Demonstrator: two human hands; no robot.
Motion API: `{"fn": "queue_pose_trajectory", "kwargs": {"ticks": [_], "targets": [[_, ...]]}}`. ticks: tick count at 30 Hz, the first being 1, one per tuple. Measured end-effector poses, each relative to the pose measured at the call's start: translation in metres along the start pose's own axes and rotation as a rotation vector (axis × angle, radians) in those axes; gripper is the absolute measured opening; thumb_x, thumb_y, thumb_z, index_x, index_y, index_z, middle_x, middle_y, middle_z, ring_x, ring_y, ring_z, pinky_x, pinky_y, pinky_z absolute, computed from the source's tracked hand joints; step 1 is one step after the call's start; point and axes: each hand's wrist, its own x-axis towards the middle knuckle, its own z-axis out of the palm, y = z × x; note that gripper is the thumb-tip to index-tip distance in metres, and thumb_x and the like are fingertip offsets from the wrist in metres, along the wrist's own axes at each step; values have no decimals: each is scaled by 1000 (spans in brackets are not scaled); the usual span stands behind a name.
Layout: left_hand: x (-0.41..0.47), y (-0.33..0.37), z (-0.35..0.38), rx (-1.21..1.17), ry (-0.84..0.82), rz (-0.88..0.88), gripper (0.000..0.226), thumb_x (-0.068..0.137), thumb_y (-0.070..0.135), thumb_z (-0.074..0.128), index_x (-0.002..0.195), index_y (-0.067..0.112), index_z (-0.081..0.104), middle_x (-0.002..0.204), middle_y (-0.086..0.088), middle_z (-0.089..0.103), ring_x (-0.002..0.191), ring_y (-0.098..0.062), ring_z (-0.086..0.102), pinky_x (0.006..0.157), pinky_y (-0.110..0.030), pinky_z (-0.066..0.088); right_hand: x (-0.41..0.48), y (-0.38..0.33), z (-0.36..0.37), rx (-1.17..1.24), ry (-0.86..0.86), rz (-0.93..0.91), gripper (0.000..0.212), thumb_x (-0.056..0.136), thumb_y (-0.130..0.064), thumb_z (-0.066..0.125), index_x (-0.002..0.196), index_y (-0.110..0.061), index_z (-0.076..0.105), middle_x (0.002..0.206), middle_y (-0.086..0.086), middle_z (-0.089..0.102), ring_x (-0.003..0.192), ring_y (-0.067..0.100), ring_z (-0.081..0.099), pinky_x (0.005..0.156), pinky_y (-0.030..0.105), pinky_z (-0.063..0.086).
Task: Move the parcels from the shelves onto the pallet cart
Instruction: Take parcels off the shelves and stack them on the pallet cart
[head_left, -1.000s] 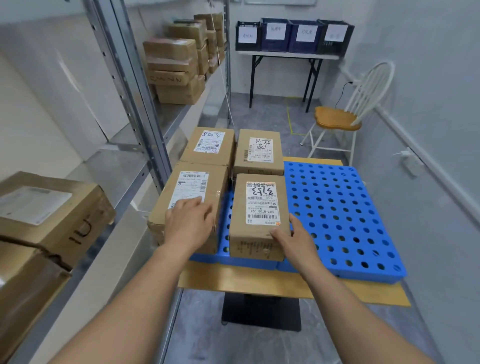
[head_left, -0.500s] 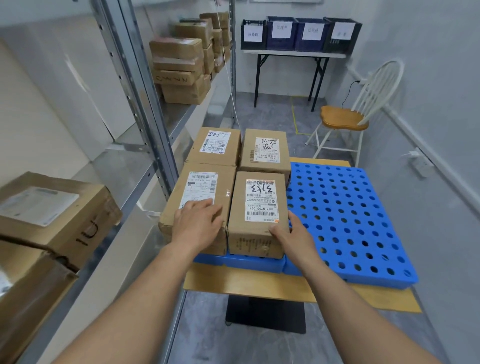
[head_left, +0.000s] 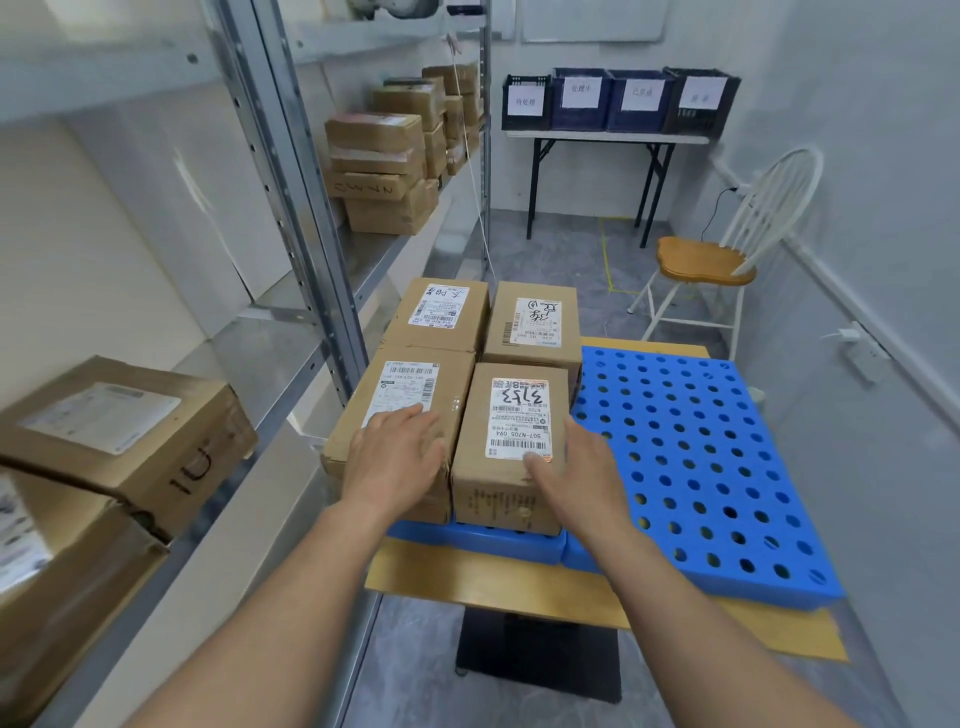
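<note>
My left hand (head_left: 397, 460) lay flat on the wide box (head_left: 408, 387); my right hand (head_left: 579, 480) pressed flat against the narrow box (head_left: 511, 499) beside it.

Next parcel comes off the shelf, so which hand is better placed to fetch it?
Probably the left hand: it rests on the box nearest the shelf; the right hand lies farther off, on the neighbouring box.

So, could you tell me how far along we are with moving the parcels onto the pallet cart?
Done: four parcels sit together on the left of the blue pallet. In hand: the left hand rests on the near-left parcel, the right hand against the near-right parcel, seemingly squaring them. To do: a shelf stack further back and two larger boxes nearby.
</note>
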Motion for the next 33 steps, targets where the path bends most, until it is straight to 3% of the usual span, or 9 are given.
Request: {"fn": "queue_pose_trajectory", "kwargs": {"ticks": [3, 6, 9, 11, 14, 19, 22, 26, 33], "targets": [[-9, 6, -3, -30, 63, -12, 46, 97, 35, 42, 142, 28, 40, 152, 4, 34, 138, -18, 25, 112, -33, 17, 1, -8, -4, -187, 106, -180, 58, 90, -47, 51, 141, -22, 37, 141, 1, 38, 129, 20, 34, 108, 38, 34], [-25, 12, -6, -27, 137, -18, 46, 97, 35, 44, 142, 26, 41, 151, 4, 34, 138, -17, 26, 112, -33, 17, -4, -23, -6, -284, 149, -311, 54, 92, -37, 55, 141, -16, 43, 149, 6, 34, 136, 25, 32, 110, 40, 27], [-45, 14, -6, 1, 183, -50, 46, 97, 38, 44, 141, 27, 41, 151, 5, 34, 138, -16, 26, 111, -34, 16, -10, -31, 4, -286, 262, -515, 47, 70, -21, 80, 112, -6, 67, 124, 17, 60, 110, 37, 60, 88, 49, 49], [-59, 14, -4, 10, 215, -81, 45, 96, 37, 46, 140, 27, 43, 149, 5, 37, 137, -16, 29, 110, -34, 19, -15, -37, 11, -266, 258, -616, 44, 60, -17, 86, 99, -6, 69, 112, 18, 65, 98, 37, 64, 80, 47, 52], [-79, 12, -2, 29, 253, -137, 44, 95, 36, 49, 138, 26, 46, 144, 5, 43, 132, -17, 35, 107, -34, 23, -27, -48, 22, -227, 227, -744, 37, 60, -15, 84, 93, -7, 69, 111, 17, 65, 95, 36, 64, 81, 46, 52], [-112, 2, -2, 76, 306, -313, 46, 95, 40, 47, 140, 28, 44, 147, 7, 39, 134, -16, 32, 105, -32, 22, -46, -59, 44, -192, 175, -908, 26, 66, -19, 77, 89, -12, 68, 110, 14, 66, 91, 34, 64, 78, 42, 52], [-136, -8, -2, 124, 324, -424, 48, 95, 44, 44, 141, 29, 42, 148, 6, 38, 135, -16, 31, 107, -32, 20, -57, -67, 54, -176, 128, -1008, 25, 75, -28, 55, 90, -14, 70, 108, 13, 66, 85, 32, 63, 75, 39, 50], [-161, -18, -4, 139, 373, -555, 51, 95, 48, 42, 142, 29, 40, 148, 6, 38, 137, -16, 29, 109, -33, 19, -70, -82, 63, -198, 60, -1093, 43, 63, -27, 81, 103, -12, 71, 116, 17, 66, 95, 33, 65, 80, 41, 52], [-192, -37, -23, 173, 462, -668, 61, 93, 54, 41, 148, 29, 29, 155, 4, 26, 142, -17, 22, 114, -35, 13, -93, -120, 73, -227, 48, -1203, 60, 69, -39, 75, 121, -12, 64, 126, 17, 61, 111, 32, 61, 95, 49, 47]]}}
